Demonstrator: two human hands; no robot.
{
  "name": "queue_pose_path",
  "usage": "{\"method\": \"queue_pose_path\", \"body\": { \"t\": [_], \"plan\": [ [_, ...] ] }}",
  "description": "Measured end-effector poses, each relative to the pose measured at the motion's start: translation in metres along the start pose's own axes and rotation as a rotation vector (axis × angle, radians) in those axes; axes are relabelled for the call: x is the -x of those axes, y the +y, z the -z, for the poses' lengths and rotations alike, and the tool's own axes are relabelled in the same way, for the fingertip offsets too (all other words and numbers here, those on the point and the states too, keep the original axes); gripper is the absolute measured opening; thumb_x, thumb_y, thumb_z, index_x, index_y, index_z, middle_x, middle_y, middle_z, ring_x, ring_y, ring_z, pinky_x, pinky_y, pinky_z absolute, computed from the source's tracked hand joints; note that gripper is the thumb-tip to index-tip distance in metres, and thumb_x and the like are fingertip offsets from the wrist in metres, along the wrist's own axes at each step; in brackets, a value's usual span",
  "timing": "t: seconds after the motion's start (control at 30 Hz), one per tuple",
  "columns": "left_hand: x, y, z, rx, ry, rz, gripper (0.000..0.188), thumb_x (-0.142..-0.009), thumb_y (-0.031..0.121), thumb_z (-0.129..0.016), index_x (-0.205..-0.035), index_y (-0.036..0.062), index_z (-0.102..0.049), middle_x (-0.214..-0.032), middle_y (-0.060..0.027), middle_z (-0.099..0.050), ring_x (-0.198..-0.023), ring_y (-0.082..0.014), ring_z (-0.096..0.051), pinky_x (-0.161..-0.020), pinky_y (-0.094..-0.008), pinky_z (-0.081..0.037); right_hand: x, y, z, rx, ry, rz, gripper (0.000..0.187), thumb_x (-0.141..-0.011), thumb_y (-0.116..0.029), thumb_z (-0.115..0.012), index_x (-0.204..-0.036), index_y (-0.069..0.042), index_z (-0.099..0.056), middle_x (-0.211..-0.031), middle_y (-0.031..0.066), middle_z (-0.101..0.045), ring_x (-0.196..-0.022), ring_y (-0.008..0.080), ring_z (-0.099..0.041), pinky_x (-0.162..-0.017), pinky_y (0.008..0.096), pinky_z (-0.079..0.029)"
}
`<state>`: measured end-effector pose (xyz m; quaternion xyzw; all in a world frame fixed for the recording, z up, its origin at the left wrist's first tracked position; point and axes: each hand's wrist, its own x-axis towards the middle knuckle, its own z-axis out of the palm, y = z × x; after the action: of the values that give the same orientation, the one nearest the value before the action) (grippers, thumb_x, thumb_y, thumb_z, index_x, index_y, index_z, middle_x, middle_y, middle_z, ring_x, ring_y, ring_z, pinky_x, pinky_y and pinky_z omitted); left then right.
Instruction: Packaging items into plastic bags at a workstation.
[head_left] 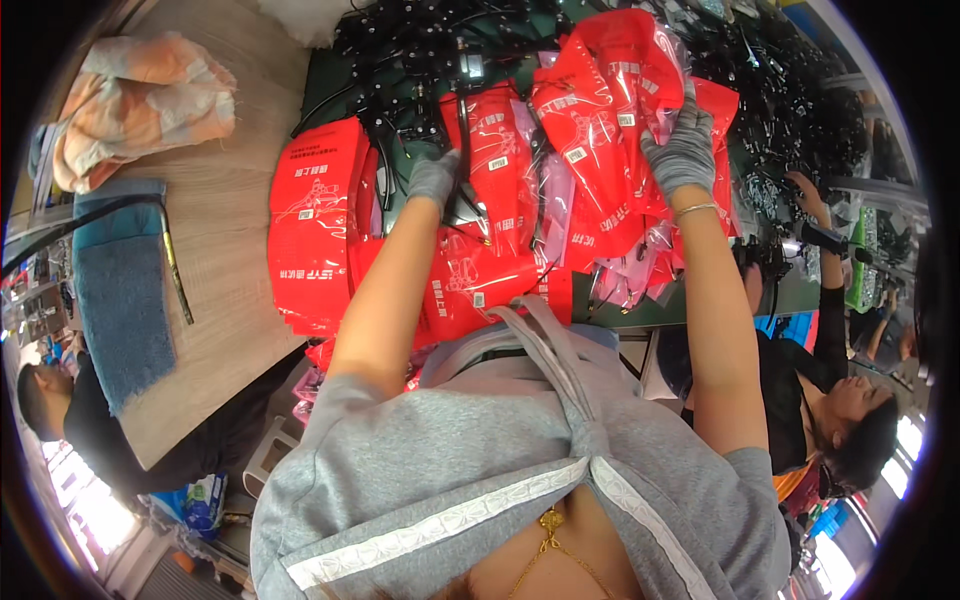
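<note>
red bags [492, 135] lie spread over the green bench [668, 315], a raised bag [618, 65] closed in the gloved right hand [686, 158], while the gloved left hand [434, 178] is down among black parts [385, 60] — whether it grips any, i cannot tell. judging by how things lie, the work looks partway: several bags near the right hand seem bulky and perhaps filled, the fanned stack [315, 225] at the left looks flat, and many black parts lie loose outside any bag. pink wrap [554, 205] shows among the bags — what else they contain is hidden.
</note>
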<state>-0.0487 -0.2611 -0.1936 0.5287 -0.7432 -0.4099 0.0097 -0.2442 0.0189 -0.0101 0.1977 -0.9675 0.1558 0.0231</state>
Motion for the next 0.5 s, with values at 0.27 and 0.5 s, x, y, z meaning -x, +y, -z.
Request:
{"method": "queue_pose_path", "body": {
  "t": [0.27,0.5],
  "plan": [
    [-0.017,-0.010,-0.006,-0.064,-0.014,0.013,0.050,-0.086,0.041,-0.063,-0.109,-0.0034,-0.064,-0.084,-0.0155,-0.070,-0.074,-0.0281,-0.068,-0.066,-0.0385,-0.050,0.014,0.002,-0.026,0.209,0.219,-0.012,0.091,-0.077,-0.037,-0.070,-0.151,-0.025,-0.018,-0.133,0.0155,-0.044,-0.115,0.0362,-0.050,-0.094,0.0505,-0.045],
    [0.145,0.035,0.102,0.784,-0.404,-0.079,0.028,-0.094,0.031,-0.058,-0.108,0.0071,-0.061,-0.061,0.0035,-0.043,-0.053,-0.0109,-0.044,-0.053,-0.0263,-0.039,0.110,-0.035,0.030,-0.076,0.415,0.303,0.081,-0.071,-0.030,-0.075,-0.142,-0.011,-0.040,-0.127,0.0146,-0.047,-0.120,0.0346,-0.045,-0.103,0.0452,-0.035]
  ]
}}
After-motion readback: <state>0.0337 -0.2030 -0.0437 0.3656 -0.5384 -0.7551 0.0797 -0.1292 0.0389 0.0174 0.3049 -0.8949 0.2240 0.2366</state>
